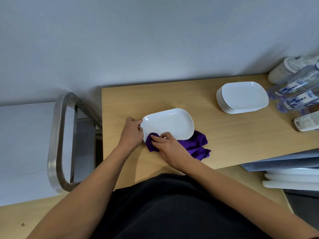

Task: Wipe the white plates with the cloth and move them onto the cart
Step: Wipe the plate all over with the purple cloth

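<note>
One white rounded-rectangle plate (170,124) is tilted up near the middle of the wooden table (224,144). My left hand (132,133) grips its left rim. My right hand (170,149) presses a purple cloth (196,145) against the plate's near edge; the rest of the cloth lies under and to the right of the plate. A stack of several white plates (243,97) stands at the back right of the table. The cart (57,140), with a rounded steel handle, stands to the left of the table.
Several plastic water bottles (296,90) and a white container (284,69) lie at the table's far right. White and blue boards (291,176) are stacked off the right front corner. A grey wall runs behind the table.
</note>
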`<state>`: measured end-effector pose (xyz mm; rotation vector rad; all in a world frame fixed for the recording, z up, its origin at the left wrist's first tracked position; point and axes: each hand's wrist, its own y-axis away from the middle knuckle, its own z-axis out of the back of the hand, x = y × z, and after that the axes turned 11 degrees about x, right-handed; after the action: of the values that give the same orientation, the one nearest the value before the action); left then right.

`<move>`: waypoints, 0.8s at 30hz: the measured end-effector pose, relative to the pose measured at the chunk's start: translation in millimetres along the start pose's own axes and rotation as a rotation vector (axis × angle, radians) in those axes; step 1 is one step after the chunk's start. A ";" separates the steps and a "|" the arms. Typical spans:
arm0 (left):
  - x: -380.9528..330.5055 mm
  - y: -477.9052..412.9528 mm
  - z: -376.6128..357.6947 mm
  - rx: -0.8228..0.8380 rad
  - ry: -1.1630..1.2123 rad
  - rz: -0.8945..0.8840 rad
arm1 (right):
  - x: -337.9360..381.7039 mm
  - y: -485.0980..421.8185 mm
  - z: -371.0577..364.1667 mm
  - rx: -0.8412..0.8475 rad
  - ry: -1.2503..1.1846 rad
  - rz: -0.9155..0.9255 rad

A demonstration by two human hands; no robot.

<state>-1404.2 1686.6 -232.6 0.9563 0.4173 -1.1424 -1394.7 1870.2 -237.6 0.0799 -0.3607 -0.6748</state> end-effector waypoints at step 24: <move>-2.2 -1.4 -6.7 -0.074 0.082 0.048 | -57.9 20.7 28.6 -0.070 0.134 -0.632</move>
<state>-1405.2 1693.2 -235.4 0.9459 0.4964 -1.0399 -1434.3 1923.7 -224.4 0.1747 -0.1776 -1.2988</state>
